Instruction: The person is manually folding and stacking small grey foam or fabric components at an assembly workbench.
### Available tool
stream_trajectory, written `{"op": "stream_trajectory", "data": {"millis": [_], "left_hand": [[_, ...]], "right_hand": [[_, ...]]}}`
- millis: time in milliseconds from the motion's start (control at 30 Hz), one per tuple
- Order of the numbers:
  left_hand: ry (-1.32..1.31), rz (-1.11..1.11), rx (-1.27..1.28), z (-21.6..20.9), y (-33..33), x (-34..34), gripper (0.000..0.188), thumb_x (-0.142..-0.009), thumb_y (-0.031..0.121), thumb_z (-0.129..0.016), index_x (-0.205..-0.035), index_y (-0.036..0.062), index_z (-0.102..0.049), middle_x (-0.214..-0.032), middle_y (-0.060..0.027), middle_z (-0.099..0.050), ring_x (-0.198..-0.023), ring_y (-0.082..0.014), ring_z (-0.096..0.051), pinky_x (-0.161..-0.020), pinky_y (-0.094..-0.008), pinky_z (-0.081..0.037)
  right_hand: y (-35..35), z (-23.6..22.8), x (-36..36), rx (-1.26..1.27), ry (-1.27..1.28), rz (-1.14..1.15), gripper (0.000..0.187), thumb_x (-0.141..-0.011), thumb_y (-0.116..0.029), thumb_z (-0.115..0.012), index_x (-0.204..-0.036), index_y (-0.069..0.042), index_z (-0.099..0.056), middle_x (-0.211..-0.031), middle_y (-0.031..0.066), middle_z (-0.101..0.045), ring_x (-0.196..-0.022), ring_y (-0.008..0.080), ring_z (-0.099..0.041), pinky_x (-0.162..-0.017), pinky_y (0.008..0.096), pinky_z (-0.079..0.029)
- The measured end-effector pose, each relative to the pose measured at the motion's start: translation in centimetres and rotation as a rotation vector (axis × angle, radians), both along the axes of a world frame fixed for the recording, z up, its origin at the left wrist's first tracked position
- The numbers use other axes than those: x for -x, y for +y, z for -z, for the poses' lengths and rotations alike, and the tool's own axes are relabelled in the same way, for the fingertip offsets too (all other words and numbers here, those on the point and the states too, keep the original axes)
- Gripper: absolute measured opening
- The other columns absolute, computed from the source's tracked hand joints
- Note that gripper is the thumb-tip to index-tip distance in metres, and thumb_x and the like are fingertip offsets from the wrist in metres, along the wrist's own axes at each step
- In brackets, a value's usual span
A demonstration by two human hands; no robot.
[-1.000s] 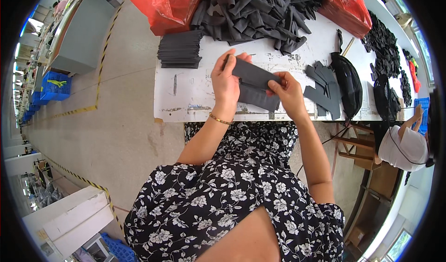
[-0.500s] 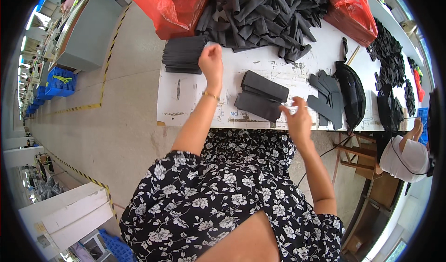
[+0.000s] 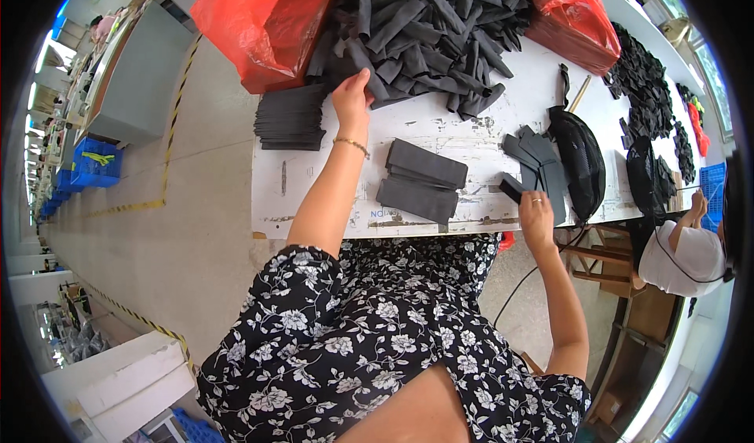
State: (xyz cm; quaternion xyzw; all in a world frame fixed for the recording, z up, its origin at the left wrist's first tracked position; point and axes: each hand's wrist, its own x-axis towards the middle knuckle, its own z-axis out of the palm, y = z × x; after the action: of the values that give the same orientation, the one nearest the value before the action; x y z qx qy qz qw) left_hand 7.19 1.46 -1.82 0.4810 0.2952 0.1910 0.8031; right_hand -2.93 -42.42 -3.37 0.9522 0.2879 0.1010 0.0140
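Note:
At the near left edge of a heap of curled black fabric pieces (image 3: 424, 31), my left hand (image 3: 353, 97) is closed on one black fabric piece (image 3: 377, 88). My right hand (image 3: 536, 217) pinches a small dark strip (image 3: 513, 187) beside the fanned dark flat pieces (image 3: 554, 164) on the right; its fingertips are partly hidden. Between my hands, two short piles of black fabric panels (image 3: 420, 180) lie side by side on the white table (image 3: 330, 199). A neat stack of black panels (image 3: 289, 118) sits left of my left hand.
Red plastic bags (image 3: 259, 31) flank the heap, one more (image 3: 573, 23) at its right. A black mesh pouch (image 3: 579, 160) lies right of the flat pieces. Farther right, a person in a white top (image 3: 682, 258) is at the table. A wooden stool (image 3: 605, 258) stands below.
My left hand has moved from beside the neat stack to the heap and taken hold of a piece. My right hand went right from the middle piles and now holds a strip.

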Motion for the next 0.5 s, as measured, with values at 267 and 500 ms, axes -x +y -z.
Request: {"op": "stream_trajectory", "data": {"millis": [267, 500], "left_hand": [[-0.234, 0.210, 0.516, -2.0, -1.7, 7.1, 0.015, -0.096, -0.001, -0.047, -0.108, -0.0023, -0.056, -0.099, -0.0161, -0.063, -0.088, -0.0241, -0.065, -0.085, -0.0387, -0.056], [-0.298, 0.231, 0.760, -2.1, -2.3, 10.1, 0.032, -0.103, 0.025, -0.043, -0.107, -0.0034, -0.057, -0.080, -0.0092, -0.054, -0.067, -0.0164, -0.050, -0.065, -0.0279, -0.047]], "right_hand": [[11.4, -7.2, -2.6, -0.908, 0.103, 0.081, 0.037, -0.090, 0.004, -0.046, -0.126, -0.001, -0.042, -0.112, 0.0262, -0.056, -0.101, 0.0377, -0.058, -0.087, 0.0413, -0.046], [19.8, -9.5, 1.6, -0.826, 0.198, -0.211, 0.055, -0.086, -0.015, -0.069, -0.129, 0.000, -0.039, -0.108, 0.0223, -0.053, -0.096, 0.0379, -0.055, -0.084, 0.0409, -0.047]]}}
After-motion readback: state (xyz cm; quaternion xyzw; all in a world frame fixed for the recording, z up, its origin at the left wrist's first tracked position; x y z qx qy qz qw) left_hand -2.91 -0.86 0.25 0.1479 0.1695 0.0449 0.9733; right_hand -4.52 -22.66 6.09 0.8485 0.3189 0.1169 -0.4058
